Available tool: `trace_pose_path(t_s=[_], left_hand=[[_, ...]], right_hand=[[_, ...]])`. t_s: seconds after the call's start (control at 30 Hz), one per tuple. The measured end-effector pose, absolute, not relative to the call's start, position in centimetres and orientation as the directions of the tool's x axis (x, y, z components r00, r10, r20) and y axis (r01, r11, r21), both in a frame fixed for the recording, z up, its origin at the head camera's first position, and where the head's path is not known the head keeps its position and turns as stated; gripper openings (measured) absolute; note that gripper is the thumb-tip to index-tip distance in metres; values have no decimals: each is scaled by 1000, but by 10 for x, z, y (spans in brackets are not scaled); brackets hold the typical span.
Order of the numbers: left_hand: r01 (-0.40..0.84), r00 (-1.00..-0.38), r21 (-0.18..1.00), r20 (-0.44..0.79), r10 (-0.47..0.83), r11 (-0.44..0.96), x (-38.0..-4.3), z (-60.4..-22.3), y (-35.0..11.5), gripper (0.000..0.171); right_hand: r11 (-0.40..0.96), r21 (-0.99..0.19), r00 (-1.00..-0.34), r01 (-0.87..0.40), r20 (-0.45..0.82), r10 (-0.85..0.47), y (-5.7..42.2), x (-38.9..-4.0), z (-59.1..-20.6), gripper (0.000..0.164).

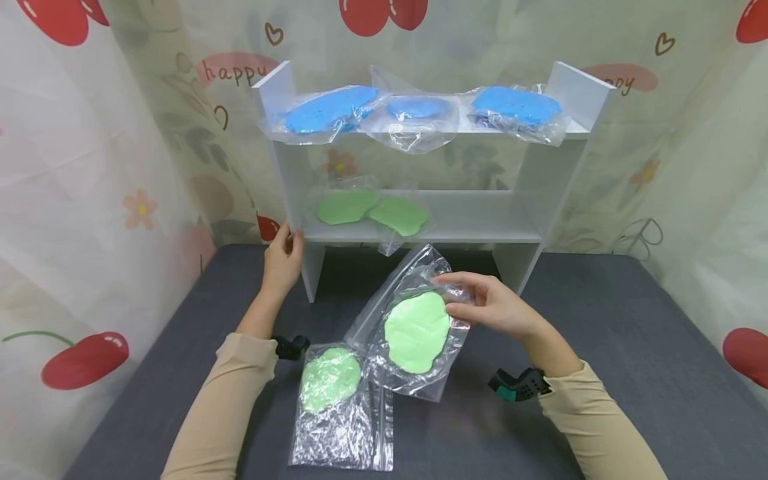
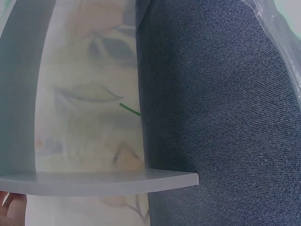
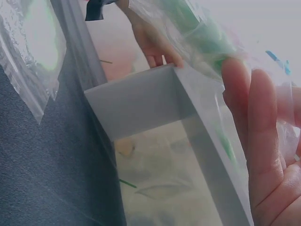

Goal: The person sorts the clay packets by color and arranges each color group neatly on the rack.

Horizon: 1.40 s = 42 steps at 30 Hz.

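Note:
My right hand (image 1: 495, 303) pinches the edge of a clear zip bag holding a flat, light green slab (image 1: 417, 332), lifted in front of the white shelf unit (image 1: 480, 237). Its fingers (image 3: 263, 117) and the bag's tilted plastic (image 3: 197, 37) show in the right wrist view. With its fingertips, my left hand (image 1: 284, 257) touches the outer left side of the shelf unit, at the middle board's height. In the left wrist view only a bit of that hand (image 2: 14, 209) appears beyond the side panel (image 2: 108, 181). Another bagged green slab (image 1: 331, 380) lies on the table.
Several bagged blue slabs (image 1: 330, 110) lie along the top board. Two bagged green pieces (image 1: 348, 207) overlap on the left of the middle board, one bag's corner hanging over its front edge. A dark cloth (image 1: 612, 373) covers the table; printed curtains (image 1: 690, 167) surround it.

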<state>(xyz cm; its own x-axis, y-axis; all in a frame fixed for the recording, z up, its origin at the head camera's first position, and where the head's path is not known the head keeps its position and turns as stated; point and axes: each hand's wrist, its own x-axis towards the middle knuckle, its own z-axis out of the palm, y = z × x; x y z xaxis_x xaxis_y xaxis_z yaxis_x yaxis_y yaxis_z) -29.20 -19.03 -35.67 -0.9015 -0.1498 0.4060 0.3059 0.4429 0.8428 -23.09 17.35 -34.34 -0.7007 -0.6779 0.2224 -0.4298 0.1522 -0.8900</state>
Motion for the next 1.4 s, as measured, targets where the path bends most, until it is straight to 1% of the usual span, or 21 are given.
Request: trace_pose_path(t_s=[0.2, 0.33, 0.47, 0.67, 1.07, 1.4], left_hand=[[313, -898, 841, 413, -149, 441, -292, -357, -191, 46], [317, -897, 841, 416, -148, 438, -293, -357, -191, 46], [313, -899, 841, 412, -149, 441, -293, -357, -191, 46], [308, -901, 841, 408, -149, 446, -293, -358, -191, 46], [312, -900, 843, 410, -146, 439, -292, -357, -191, 47], [320, -896, 842, 418, -152, 435, -293, -358, -191, 46]], right_hand=[[117, -875, -680, -470, 275, -679, 176, -231, -338, 45], [122, -872, -688, -475, 281, -669, 179, -232, -336, 45], [116, -880, -701, -460, 279, -656, 181, -231, -334, 45], [70, -901, -716, -427, 290, -634, 182, -229, -331, 45], [38, -911, -754, -411, 317, -575, 186, -233, -328, 48], [15, -930, -813, -367, 313, -492, 186, -232, -323, 47]])
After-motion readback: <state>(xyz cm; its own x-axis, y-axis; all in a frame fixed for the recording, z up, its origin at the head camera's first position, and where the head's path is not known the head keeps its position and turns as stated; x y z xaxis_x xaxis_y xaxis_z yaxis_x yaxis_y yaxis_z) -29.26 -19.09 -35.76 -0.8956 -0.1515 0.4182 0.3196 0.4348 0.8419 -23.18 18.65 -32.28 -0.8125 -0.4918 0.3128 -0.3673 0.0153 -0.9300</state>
